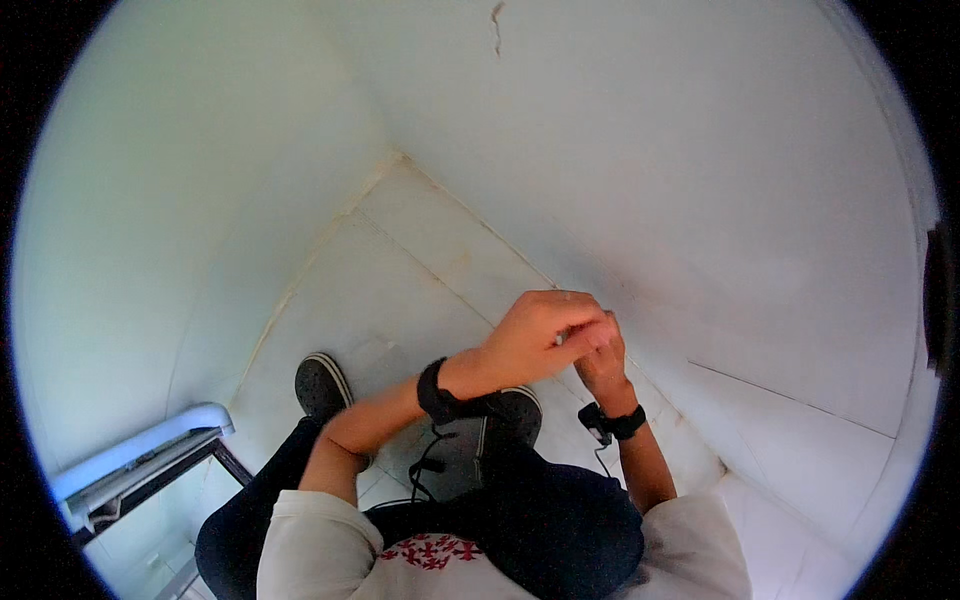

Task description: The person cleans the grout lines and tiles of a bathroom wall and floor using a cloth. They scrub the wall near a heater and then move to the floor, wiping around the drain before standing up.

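My left hand [536, 334] reaches across to the right, its fingers curled over the fingertips of my right hand [602, 369]. The two hands touch in front of the wall near the floor joint. Between the left thumb and fingers a tiny pale spot shows, too small to identify. Whether either hand holds anything is hidden by the overlapping fingers. A black wrist strap [436, 390] circles my left wrist. On my right wrist sits another black strap [628, 424] with a small black device [595, 424] and a thin cable.
White walls [675, 187] meet in a corner ahead, over a pale tiled floor [405, 255]. My dark shoes [322, 386] rest on it. At lower left stands a dark-framed panel [234, 461] under a rounded pale-blue bar [150, 450]. Black cables [420, 472] hang near my lap.
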Action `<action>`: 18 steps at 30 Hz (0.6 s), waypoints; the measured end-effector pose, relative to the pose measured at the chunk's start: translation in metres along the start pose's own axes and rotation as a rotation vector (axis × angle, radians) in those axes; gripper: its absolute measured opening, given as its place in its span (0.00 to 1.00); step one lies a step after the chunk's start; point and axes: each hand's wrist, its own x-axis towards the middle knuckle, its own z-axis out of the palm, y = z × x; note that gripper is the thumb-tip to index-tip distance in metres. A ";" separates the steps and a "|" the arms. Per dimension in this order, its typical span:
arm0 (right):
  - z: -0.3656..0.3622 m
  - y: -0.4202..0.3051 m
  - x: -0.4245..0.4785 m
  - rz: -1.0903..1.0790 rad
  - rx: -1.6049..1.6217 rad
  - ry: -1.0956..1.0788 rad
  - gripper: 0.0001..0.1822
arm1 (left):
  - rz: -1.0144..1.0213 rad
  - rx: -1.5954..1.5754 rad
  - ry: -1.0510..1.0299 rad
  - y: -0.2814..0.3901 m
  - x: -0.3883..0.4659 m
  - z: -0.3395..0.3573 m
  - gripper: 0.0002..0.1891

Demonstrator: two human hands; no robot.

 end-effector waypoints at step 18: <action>0.002 -0.039 0.048 -0.181 -0.148 -0.286 0.18 | -0.359 0.869 -0.803 -0.050 0.044 -0.026 0.15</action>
